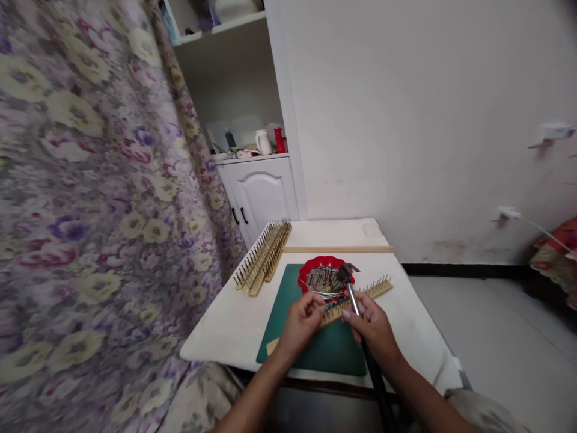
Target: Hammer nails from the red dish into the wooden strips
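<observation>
My right hand (373, 323) is wrapped around a hammer (352, 296), its metal head raised over the edge of a red dish and its dark handle slanting down toward me. Fingers pinched together, my left hand (305, 317) is over a wooden strip (382, 290); whatever they hold is hidden or too small to name. Upright nails line the strip's right part, while its plain left end shows under my left forearm. It lies slantwise across a green mat (311, 359). Just beyond my hands, the scalloped red dish (303, 272) holds many loose nails (321, 279).
Several nail-studded strips (261, 264) lie together at the table's left. A long bare wooden strip (338, 249) crosses the back of the white-covered table (220, 337). A floral curtain (112, 210) hangs at left; a white cabinet (264, 192) and a wall stand behind.
</observation>
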### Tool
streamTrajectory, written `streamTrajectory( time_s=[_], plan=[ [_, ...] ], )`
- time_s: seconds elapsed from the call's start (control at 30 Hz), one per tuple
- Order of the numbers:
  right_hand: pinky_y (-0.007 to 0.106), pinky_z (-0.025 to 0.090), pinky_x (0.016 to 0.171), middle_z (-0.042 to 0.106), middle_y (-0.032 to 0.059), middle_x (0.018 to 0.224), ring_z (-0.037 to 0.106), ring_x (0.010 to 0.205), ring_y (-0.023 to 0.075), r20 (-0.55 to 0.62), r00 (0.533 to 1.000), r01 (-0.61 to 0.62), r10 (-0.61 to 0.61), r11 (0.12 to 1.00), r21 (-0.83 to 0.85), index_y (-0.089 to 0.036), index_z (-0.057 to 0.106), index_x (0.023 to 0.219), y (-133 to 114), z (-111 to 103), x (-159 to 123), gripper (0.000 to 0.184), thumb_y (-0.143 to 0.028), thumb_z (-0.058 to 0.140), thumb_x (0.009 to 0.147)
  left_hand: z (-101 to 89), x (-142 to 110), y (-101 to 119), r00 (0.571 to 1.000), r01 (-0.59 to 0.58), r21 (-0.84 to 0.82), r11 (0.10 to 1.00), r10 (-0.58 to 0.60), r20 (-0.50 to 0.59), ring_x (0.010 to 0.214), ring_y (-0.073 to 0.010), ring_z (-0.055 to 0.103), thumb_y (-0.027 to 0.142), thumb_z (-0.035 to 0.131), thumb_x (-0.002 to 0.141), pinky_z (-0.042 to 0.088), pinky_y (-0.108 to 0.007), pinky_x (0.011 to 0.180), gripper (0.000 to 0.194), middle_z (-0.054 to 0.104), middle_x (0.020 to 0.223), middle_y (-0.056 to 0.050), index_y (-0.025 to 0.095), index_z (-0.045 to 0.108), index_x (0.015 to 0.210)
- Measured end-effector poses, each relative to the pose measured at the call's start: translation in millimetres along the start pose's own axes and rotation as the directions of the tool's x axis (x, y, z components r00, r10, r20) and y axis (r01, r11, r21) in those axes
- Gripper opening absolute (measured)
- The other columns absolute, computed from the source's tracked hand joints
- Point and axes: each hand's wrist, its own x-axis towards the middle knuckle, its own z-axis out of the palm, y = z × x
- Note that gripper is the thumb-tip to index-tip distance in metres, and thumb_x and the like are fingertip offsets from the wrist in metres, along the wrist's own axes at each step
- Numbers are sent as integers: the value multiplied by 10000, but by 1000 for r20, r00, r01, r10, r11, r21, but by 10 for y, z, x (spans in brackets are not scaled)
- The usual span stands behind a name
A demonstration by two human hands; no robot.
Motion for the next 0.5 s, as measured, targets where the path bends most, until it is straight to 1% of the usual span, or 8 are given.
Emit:
streamTrajectory(
  time_s=[0.07,0.13,0.17,0.23,0.3,0.37,0.43,0.5],
  plan=[
    [147,295,292,598,-63,610,382,307,28,0,1000,-3,3,1000,0,-172,556,1006,26,22,-29,342,-277,725,728,104,-173,98,995,-82,136,987,90,-54,585,-90,435,240,544,798,327,-189,539,93,469,644,37,167,557,744],
    [145,295,294,602,-64,604,385,308,30,7,1000,-9,9,1000,6,-174,553,1011,41,25,-51,330,-269,711,737,174,-287,170,984,-129,221,967,152,-90,623,-96,446,199,541,798,336,-195,572,81,482,680,25,166,577,733],
    [144,295,293,604,-66,602,383,305,30,13,1000,-14,14,1000,12,-175,550,1017,44,21,-60,334,-267,708,738,196,-323,193,981,-138,236,962,165,-101,626,-98,448,189,541,798,339,-197,576,85,483,682,23,166,586,729],
    [141,301,294,604,-68,597,379,300,27,32,999,-28,27,999,31,-175,547,1026,47,8,-75,347,-268,707,733,223,-370,208,979,-136,214,967,165,-123,615,-96,451,191,557,794,342,-196,567,87,486,674,21,167,605,725],
    [141,303,290,601,-69,592,370,291,25,56,997,-47,44,997,57,-173,546,1031,50,-4,-88,361,-277,708,726,247,-395,186,979,-113,116,987,130,-159,599,-95,468,219,590,780,358,-195,555,80,513,676,17,165,627,735],
    [145,305,281,603,-66,598,357,279,24,76,995,-68,62,994,85,-174,542,1037,56,-10,-99,374,-292,705,722,283,-414,139,980,-61,-69,996,46,-195,608,-105,522,258,631,756,405,-204,576,99,574,695,5,161,645,768],
    [150,313,275,611,-60,611,350,272,23,87,993,-85,75,990,112,-178,536,1048,65,-10,-107,383,-302,698,724,333,-431,89,974,8,-265,964,-67,-215,651,-131,587,279,669,726,457,-230,631,148,642,718,-13,154,656,804],
    [147,321,281,618,-54,624,355,277,22,89,993,-92,81,987,132,-179,534,1053,76,-6,-111,380,-300,690,729,386,-443,59,962,51,-391,919,-150,-227,684,-150,622,283,692,705,481,-253,677,175,682,714,-23,150,663,816]
  ],
)
